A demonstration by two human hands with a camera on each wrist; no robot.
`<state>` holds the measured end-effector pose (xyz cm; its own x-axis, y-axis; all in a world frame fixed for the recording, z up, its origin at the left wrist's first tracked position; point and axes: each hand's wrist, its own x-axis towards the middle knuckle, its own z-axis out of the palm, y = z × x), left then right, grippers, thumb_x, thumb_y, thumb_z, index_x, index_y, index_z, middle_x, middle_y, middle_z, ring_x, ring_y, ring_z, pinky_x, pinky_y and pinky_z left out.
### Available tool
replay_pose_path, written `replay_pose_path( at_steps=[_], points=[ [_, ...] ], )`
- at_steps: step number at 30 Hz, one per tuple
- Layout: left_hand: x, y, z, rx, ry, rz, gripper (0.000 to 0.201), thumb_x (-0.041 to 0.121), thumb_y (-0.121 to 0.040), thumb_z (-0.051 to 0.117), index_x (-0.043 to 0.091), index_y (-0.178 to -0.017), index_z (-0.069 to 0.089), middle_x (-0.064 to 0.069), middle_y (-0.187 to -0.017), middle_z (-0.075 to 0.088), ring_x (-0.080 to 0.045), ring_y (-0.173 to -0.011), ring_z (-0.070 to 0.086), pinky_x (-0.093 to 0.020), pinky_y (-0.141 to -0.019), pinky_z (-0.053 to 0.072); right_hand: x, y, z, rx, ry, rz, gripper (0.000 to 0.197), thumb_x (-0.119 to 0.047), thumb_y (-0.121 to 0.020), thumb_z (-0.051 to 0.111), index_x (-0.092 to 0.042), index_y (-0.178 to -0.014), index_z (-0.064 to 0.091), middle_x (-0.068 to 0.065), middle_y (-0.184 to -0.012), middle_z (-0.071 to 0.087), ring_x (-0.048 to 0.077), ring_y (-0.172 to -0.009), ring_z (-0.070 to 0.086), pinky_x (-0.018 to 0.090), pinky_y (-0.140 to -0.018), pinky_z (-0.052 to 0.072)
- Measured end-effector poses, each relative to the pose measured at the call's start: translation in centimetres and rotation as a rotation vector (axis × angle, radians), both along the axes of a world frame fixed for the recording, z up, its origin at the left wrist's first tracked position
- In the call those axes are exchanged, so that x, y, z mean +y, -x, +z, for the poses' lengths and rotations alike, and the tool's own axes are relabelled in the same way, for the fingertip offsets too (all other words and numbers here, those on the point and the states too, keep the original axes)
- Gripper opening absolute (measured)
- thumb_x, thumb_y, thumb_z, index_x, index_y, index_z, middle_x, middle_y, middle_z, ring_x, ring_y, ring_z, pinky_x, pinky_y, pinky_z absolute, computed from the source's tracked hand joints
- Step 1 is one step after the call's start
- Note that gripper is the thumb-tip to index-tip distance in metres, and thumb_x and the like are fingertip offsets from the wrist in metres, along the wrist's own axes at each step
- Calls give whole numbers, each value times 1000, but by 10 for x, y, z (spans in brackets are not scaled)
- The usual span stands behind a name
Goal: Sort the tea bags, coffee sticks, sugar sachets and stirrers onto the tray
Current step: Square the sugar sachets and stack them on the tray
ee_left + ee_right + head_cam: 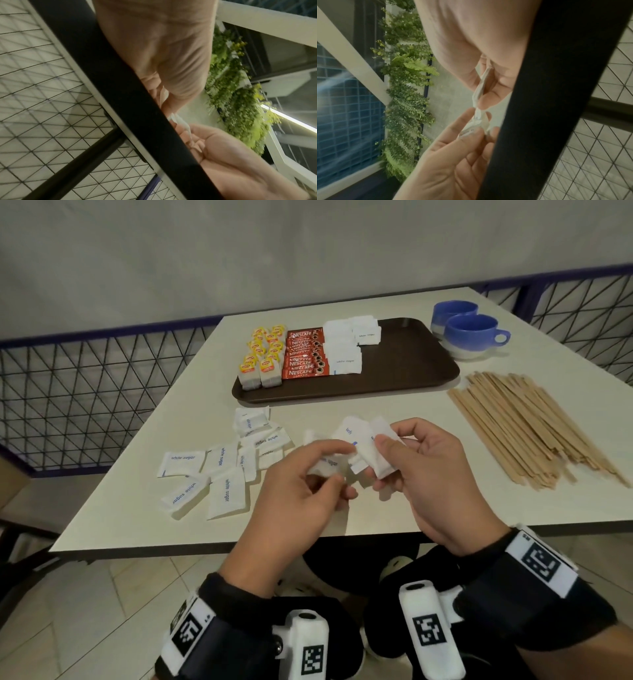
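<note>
bare table (394, 402) lies between the near sugar sachets (219, 463) and the tray (404, 361), whose right half is bare. stirrers (527, 426) block the right, two cups (469, 333) the far right.

Dim, seemingly motion-blurred wrist views.
</note>
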<state>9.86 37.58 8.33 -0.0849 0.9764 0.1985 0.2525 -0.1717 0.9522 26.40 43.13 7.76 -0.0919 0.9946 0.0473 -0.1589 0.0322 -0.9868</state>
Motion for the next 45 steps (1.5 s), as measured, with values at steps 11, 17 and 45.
replay_pose_path(
  at_steps=[11,17,45],
  points=[
    [4,4,0,43,-4,123,21,22,-84,80,30,-98,67,9,-92,71,-12,-74,71,-22,-61,54,-3,-4,-1,7,-90,227,8,-14,-101,61,-7,-100,61,14,-80,75,27,-53,62,36,-57,51],
    [3,4,3,-104,41,104,14,27,-99,65,17,-97,73,3,-90,75,-14,-74,75,-33,-59,62,-1,-8,-6,79,-153,201,8,-20,-96,66,-20,-95,73,10,-100,72,22,-87,63,38,-75,53],
    [9,16,3,-273,93,-59,27,29,-88,68,8,-98,81,-16,-97,78,-17,-84,71,-28,-78,54,-1,0,-4,51,-95,205,27,-23,-88,74,-7,-109,72,9,-89,78,23,-73,73,44,-75,57]
  ],
)
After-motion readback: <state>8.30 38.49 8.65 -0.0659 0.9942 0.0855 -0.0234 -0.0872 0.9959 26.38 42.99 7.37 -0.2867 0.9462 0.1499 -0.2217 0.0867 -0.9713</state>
